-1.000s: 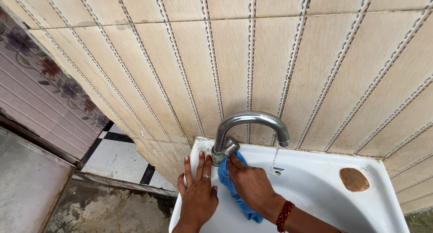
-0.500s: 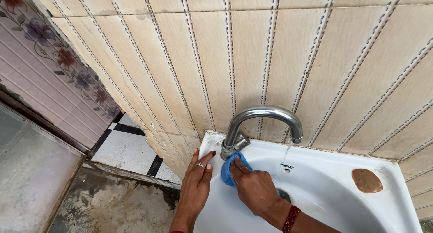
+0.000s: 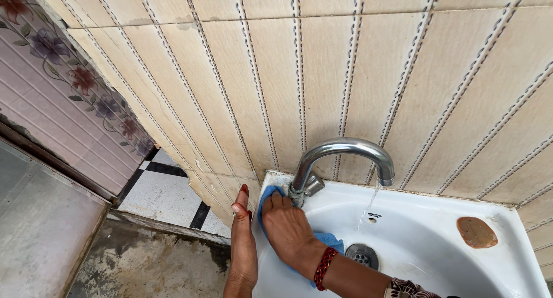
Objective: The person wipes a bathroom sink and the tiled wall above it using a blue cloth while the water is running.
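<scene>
— Landmark item for the list?

— Entry 1: curved chrome tap (image 3: 345, 151), standing at the back left of a white basin (image 3: 426, 246) against a beige tiled wall (image 3: 345, 61). A thin water stream (image 3: 368, 208) falls from its spout.

— Hands?

— Entry 2: right hand (image 3: 285, 226), just in front of the tap's base, fingers bent down over a blue cloth (image 3: 266, 195) and pressing it to the basin's corner. A red beaded bracelet (image 3: 324, 266) sits on that wrist. Entry 3: left hand (image 3: 243, 240), left of the tap, fingers straight and together, laid edge-on against the basin's outer rim, gripping nothing. The 2 hands are close, with the cloth's edge between them; I cannot tell whether they touch.

— And the cloth itself?

— Bunched under the right palm beside the tap's base, 1 end trailing down into the bowl toward the drain (image 3: 362, 255), which lies below and right of the tap.

— Step in hand?

— By my reading, wiping the ledge round the tap's foot. Carrying the wipe behind the base would call for working the cloth into the narrow gap at the wall, clear of the falling water.

— Remainder?

— Entry 4: brown soap bar (image 3: 477, 232), well right of the tap on the ledge. Entry 5: black-and-white floor tiles (image 3: 161, 194), far left and below.
</scene>
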